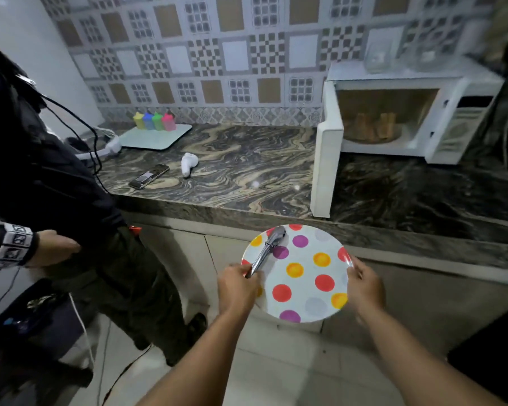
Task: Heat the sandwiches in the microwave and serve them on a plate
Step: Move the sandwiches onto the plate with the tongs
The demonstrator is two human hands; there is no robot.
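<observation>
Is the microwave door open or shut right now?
Open. The microwave door is swung out to the left, and the sandwiches inside show directly.

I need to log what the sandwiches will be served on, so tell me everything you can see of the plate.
The plate is round and white with red, orange, purple and grey dots, glossy like melamine or ceramic. It holds no food and is held about level below the counter edge. The left hand grips its left rim together with metal tongs lying across it; the right hand grips its right rim.

White plate (302,276) with red, yellow, purple dots.
</observation>
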